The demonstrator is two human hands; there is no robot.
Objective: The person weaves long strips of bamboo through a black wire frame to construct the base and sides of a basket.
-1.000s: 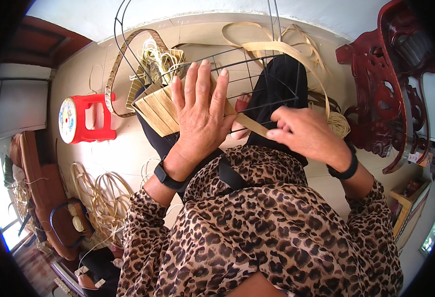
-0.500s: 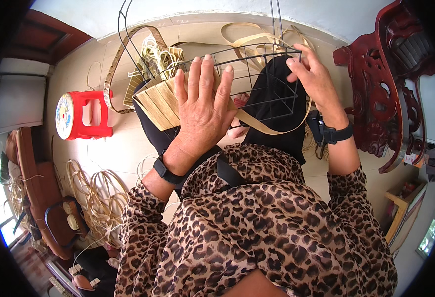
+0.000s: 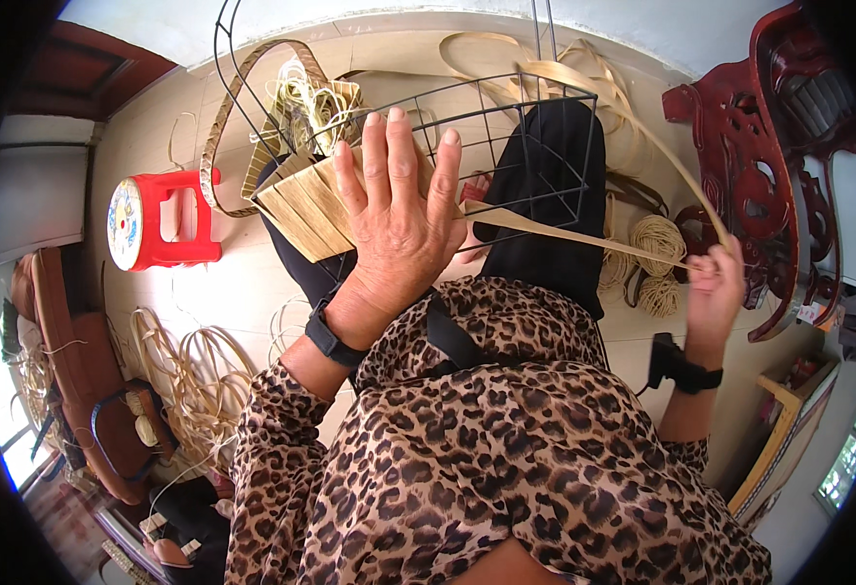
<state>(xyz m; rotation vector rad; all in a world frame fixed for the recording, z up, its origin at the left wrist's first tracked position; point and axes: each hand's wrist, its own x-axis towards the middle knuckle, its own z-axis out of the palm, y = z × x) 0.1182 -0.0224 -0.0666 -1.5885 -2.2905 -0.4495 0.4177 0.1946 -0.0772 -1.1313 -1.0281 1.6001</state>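
Now the flat cane strip runs taut from the woven section on the black wire basket frame, which rests on the person's lap, out to the right. The right hand, half a second ago up at the frame's top right corner, has drawn well away to the right and is closed, pinching the strip's end. The left hand stays spread flat, fingers open, pressing the weave. A red stool stands on the floor's left side, cane coils right.
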